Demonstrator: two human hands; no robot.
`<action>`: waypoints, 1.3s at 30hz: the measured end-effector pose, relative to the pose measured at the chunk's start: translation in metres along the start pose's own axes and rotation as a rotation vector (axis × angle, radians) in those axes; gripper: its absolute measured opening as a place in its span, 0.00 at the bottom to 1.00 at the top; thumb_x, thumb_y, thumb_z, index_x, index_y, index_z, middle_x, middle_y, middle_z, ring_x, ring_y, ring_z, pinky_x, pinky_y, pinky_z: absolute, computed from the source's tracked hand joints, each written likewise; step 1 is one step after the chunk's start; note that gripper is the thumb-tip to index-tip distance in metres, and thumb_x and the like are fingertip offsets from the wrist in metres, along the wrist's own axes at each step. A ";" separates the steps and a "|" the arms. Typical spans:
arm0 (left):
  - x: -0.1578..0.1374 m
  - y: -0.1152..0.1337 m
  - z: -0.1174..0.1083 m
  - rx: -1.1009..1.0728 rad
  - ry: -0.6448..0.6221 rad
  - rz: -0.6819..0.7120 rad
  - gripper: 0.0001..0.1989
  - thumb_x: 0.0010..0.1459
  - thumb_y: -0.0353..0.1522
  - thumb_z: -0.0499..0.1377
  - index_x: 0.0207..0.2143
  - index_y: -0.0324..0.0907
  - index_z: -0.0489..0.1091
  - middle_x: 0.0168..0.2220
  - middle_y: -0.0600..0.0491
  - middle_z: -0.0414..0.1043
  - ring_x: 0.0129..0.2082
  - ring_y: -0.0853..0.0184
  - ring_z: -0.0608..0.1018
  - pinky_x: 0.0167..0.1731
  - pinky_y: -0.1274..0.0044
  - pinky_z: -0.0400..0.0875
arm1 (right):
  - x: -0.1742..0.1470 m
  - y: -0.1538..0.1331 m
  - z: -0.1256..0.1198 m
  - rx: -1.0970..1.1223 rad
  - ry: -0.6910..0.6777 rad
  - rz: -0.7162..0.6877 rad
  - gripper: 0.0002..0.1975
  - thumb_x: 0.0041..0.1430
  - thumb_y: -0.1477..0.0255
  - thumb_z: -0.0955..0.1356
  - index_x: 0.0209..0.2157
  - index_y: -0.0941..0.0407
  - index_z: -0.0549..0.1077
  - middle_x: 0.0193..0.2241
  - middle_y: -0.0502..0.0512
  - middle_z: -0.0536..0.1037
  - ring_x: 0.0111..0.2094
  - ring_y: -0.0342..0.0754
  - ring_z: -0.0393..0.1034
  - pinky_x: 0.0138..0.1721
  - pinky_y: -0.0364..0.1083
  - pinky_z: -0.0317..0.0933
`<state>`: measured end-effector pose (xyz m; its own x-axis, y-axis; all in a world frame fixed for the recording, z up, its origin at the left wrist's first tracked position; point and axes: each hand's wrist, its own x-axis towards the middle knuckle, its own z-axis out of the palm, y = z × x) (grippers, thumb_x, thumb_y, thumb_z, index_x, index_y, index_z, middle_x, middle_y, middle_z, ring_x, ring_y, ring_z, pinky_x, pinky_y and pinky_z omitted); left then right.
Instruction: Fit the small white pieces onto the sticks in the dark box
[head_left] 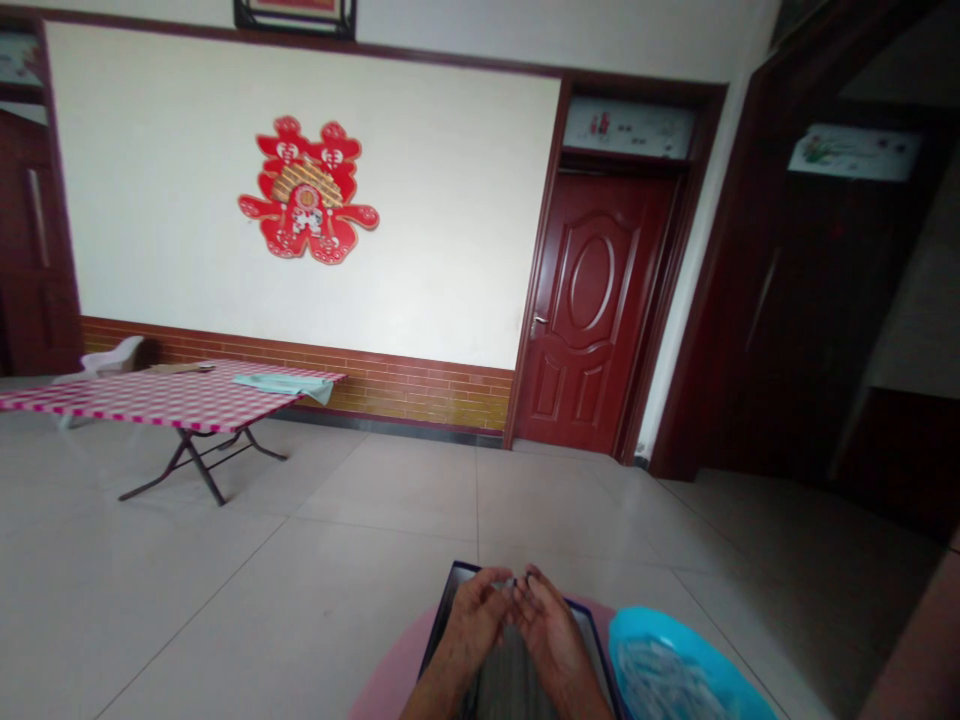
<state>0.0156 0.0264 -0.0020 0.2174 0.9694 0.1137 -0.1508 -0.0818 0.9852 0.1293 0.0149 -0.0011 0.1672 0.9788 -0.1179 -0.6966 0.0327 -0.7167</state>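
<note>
Both hands meet over a dark-rimmed tray [598, 640] at the bottom of the head view. My left hand [474, 625] has its fingers bent inward, with thumb and fingertips pressed together. Close against it, my right hand [553, 635] is turned partly palm-up with curled fingers. A small pale thing seems to sit between the fingertips, too small to name. Below the hands, the tray holds a bundle of long thin grey pieces [511, 680] lying lengthwise. To the right stands a bright blue basin [701, 640] filled with many thin whitish, clear-looking pieces.
Under the tray is a pink round surface [394, 665]. A folding table [161, 395] with a red-and-white checked top stands at the left, a pale green cloth [281, 385] on it. Behind it shows a white chair [112, 357]. A dark red door [589, 310] is shut in the back wall.
</note>
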 end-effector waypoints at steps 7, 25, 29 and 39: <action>0.002 -0.001 0.002 -0.011 0.022 0.035 0.24 0.45 0.51 0.61 0.33 0.39 0.68 0.15 0.60 0.62 0.12 0.75 0.60 0.14 0.81 0.52 | -0.004 -0.002 -0.001 -0.048 -0.030 -0.028 0.25 0.31 0.64 0.80 0.35 0.54 0.76 0.34 0.54 0.81 0.39 0.52 0.76 0.41 0.48 0.68; 0.004 -0.008 0.001 0.026 -0.011 0.071 0.21 0.48 0.47 0.59 0.34 0.38 0.72 0.18 0.58 0.63 0.15 0.74 0.62 0.17 0.80 0.55 | -0.006 0.002 0.003 -0.147 0.013 -0.033 0.23 0.29 0.63 0.80 0.32 0.55 0.79 0.35 0.54 0.80 0.37 0.52 0.74 0.34 0.46 0.69; 0.003 -0.009 -0.001 0.063 -0.002 0.106 0.18 0.49 0.44 0.59 0.33 0.39 0.73 0.19 0.57 0.65 0.17 0.72 0.63 0.19 0.79 0.57 | -0.008 0.000 0.003 -0.208 -0.001 -0.059 0.23 0.30 0.61 0.79 0.32 0.56 0.80 0.37 0.57 0.80 0.39 0.54 0.74 0.35 0.48 0.69; -0.003 -0.008 -0.004 0.410 0.066 0.311 0.12 0.56 0.35 0.54 0.36 0.41 0.76 0.25 0.52 0.74 0.23 0.67 0.70 0.28 0.77 0.63 | -0.008 -0.001 -0.001 -0.335 -0.014 -0.091 0.24 0.31 0.60 0.79 0.33 0.56 0.81 0.39 0.58 0.81 0.43 0.57 0.73 0.39 0.50 0.69</action>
<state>0.0118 0.0249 -0.0112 0.1596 0.8962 0.4140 0.1942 -0.4397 0.8769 0.1297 0.0068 0.0000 0.2071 0.9777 -0.0350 -0.4114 0.0545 -0.9098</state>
